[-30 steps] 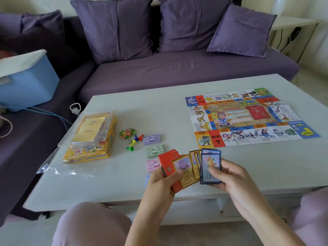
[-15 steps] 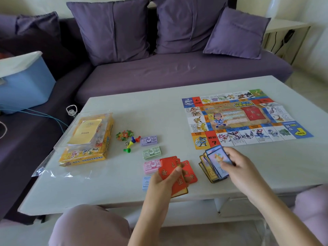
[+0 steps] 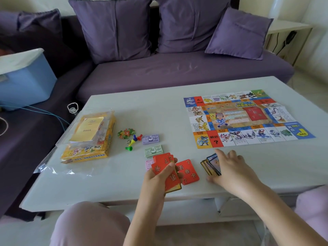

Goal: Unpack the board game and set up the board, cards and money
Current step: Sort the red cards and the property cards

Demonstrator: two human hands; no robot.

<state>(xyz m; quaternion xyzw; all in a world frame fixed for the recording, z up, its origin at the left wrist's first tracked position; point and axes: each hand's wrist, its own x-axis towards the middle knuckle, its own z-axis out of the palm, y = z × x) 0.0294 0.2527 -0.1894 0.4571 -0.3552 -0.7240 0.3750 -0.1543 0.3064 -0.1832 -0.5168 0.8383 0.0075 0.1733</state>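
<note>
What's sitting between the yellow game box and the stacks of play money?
In the head view, coloured pawns, a die and a small pile of tokens lie there.

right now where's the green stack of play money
Head view, left of centre: the green money stack lies on the white table between the purple money stack and the fanned red cards.

Left of the game board (image 3: pixel 246 118), a broad lane of bare table (image 3: pixel 159 112) runs to the far edge. Farther left, banknote stacks (image 3: pixel 152 144), pawns (image 3: pixel 134 139) and the game box (image 3: pixel 88 139) stand in the way. Just before the board's near edge, the right hand (image 3: pixel 230 167) covers a card pile (image 3: pixel 211 165), near a loose red card (image 3: pixel 188 172) and the left hand (image 3: pixel 159 176) gripping fanned red cards (image 3: pixel 162 162). The near-right stretch is open.
</note>
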